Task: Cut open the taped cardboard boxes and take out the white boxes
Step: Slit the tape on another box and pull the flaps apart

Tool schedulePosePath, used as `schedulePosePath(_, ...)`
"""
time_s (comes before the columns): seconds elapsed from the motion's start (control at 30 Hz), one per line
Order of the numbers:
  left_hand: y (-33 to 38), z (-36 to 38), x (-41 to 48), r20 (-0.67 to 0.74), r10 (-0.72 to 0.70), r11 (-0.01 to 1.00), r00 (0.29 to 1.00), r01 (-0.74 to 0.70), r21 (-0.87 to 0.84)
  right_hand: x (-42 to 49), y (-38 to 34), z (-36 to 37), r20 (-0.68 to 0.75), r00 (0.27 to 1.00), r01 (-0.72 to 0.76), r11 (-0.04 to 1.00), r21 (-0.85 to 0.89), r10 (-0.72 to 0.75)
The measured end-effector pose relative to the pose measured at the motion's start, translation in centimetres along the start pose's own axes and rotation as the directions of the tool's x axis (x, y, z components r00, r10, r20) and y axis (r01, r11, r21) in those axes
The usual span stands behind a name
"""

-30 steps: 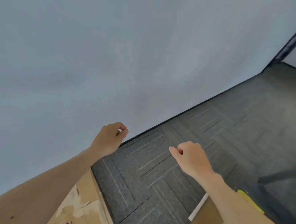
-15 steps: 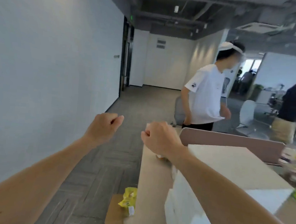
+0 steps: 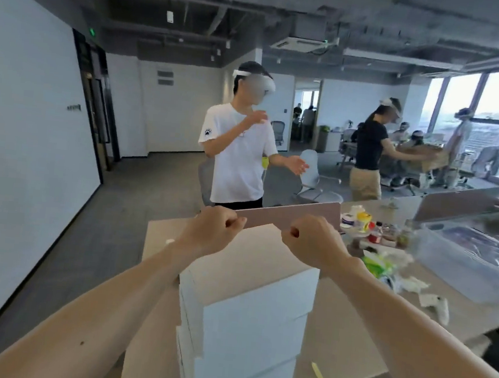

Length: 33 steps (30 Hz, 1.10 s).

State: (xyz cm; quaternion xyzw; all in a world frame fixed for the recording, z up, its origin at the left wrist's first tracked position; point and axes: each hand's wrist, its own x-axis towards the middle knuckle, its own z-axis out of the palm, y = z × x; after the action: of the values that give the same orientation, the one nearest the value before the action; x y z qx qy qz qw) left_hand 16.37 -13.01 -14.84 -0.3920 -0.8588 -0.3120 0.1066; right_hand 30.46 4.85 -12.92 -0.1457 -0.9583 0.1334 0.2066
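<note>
We see both hands raised over the bench [image 3: 158,238], each curled into a fist with nothing in it that we can make out. The left hand [image 3: 212,231] and the right hand [image 3: 313,242] hover side by side with a gap between them, knuckles turned toward the far edge. Below and between the forearms stands a stack of white boxes [image 3: 255,320], set one on another near the bench's left edge and reaching toward its near edge. The hands are above its top and apart from it. We cannot tell for sure how many boxes it holds.

Along the far edge a pink divider panel [image 3: 297,216] stands upright. Toward the right end we find a cluster of small jars and bottles [image 3: 360,224], some crumpled green and white wrappers [image 3: 382,264], a white controller [image 3: 436,307] and a large clear plastic tub [image 3: 463,267]. A thin yellow strip [image 3: 319,376] lies close to the near edge, right of the stack. Beyond the far edge stands a person in a white T-shirt [image 3: 238,163] wearing a headset, with both hands lifted.
</note>
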Motion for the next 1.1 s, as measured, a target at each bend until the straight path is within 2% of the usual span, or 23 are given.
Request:
schedulePosePath(0.23,-0.9,6.0,9.3,0.153,0.038,0.997,0.988,-0.049,0.065,6.3,6.6,2.9,0.026,0.996,-0.084,0.996,-0.003,0.084)
schedulePosePath(0.5,-2.8,12.3,18.3,0.294,0.056,0.989,0.954,-0.095,0.117,14.0,13.2,7.1,0.135,0.976,-0.17,0.985,-0.01,0.17)
schedulePosePath(0.73,-6.1,16.3,23.3,0.434,0.003,0.975,0.901,-0.1,0.201,18.1,18.4,12.2,0.201,0.966,-0.168,0.986,0.02,0.16)
schedulePosePath(0.87,-8.3,17.9,25.4,0.481,-0.1,0.98,0.871,0.002,0.2,21.4,21.6,15.0,0.273,0.953,-0.158,0.985,0.069,0.133)
schedulePosePath(0.97,-10.1,18.6,26.8,0.501,-0.239,0.964,0.832,0.141,0.226,24.1,23.8,17.7,0.384,0.921,-0.118,0.988,0.099,0.071)
schedulePosePath(1.1,-11.8,19.1,27.6,0.513,-0.455,0.89,0.728,0.365,0.272,27.0,26.5,21.9,0.627,0.779,-0.032,0.997,0.064,-0.015)
